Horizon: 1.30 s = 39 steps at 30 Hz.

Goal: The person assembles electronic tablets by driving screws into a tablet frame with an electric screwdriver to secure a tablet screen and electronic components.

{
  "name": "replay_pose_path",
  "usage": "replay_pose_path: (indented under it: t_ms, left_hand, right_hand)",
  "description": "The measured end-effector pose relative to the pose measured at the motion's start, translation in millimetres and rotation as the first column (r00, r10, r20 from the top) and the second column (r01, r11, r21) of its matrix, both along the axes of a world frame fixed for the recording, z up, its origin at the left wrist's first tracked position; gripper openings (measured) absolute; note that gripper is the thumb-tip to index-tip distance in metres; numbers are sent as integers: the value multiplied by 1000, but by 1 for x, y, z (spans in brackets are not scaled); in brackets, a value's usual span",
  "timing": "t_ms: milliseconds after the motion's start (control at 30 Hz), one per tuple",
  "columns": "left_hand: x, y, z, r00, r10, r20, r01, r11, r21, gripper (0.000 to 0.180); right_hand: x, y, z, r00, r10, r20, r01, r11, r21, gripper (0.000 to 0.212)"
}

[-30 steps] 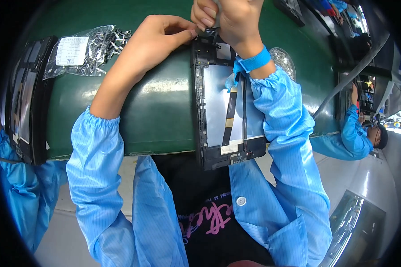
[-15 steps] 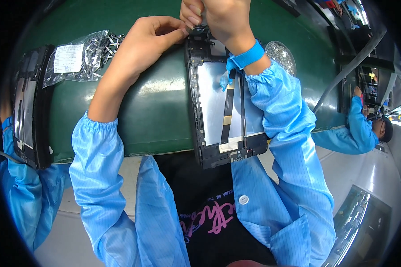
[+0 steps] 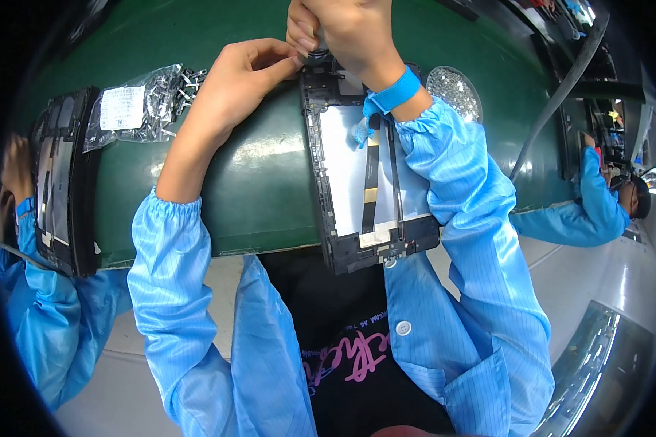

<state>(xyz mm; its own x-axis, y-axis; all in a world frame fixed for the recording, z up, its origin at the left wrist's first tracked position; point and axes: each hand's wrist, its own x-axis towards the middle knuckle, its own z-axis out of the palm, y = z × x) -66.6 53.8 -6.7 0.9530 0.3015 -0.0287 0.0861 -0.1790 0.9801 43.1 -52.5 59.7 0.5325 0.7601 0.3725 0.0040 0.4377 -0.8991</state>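
A tablet-like device (image 3: 346, 156) with its back off lies in front of me on a green bench, showing a silvery plate, a dark ribbon cable (image 3: 372, 178) and a black frame. My left hand (image 3: 248, 80) is at its far left corner, thumb and forefinger brought together; what they pinch is hidden. Just to the right, my right hand (image 3: 342, 33) is curled at the device's far edge, fingers closed round something mostly hidden by the hand. A dark, shiny bit shows below those fingers. The right wrist wears a blue strap (image 3: 397, 91).
Left of my forearm lies a clear bag (image 3: 135, 109) of small metal parts, some loose beside it. A round dish (image 3: 455, 91) of tiny parts stands beyond my right wrist. At far left, a co-worker's hand (image 3: 16, 171) is by another opened device (image 3: 58, 175). Another person (image 3: 598, 197) sits far right.
The view has shifted slightly, so the bag and the left-hand device appear further right. Both my hands keep their places at the device's far edge, with little change of grip.
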Motion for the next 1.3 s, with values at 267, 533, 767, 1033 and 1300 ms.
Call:
replay_pose_path:
  t_ms: [267,533,767,1033,1300]
  left_hand:
    - [-1,-2,5,1000,-12,-4,12,1000,-4,23]
    - [0,-4,9,999,-18,-40,17,1000,-16,25]
    - [2,-9,10,998,54,-25,-55,998,-31,22]
    - [5,-21,21,957,-39,288,-124,843,523,22]
    - [19,-31,35,977,-118,177,-10,808,590,21]
  right_hand:
    - [-7,0,5,996,-83,-16,83,996,-22,17]
    - [-1,-3,0,997,-75,-25,73,996,-55,16]
    - [4,10,-13,997,-65,35,64,998,30,14]
    - [21,-28,35,995,-79,-68,78,997,-4,29]
    - [45,-86,26,955,-239,173,248,968,-33,23]
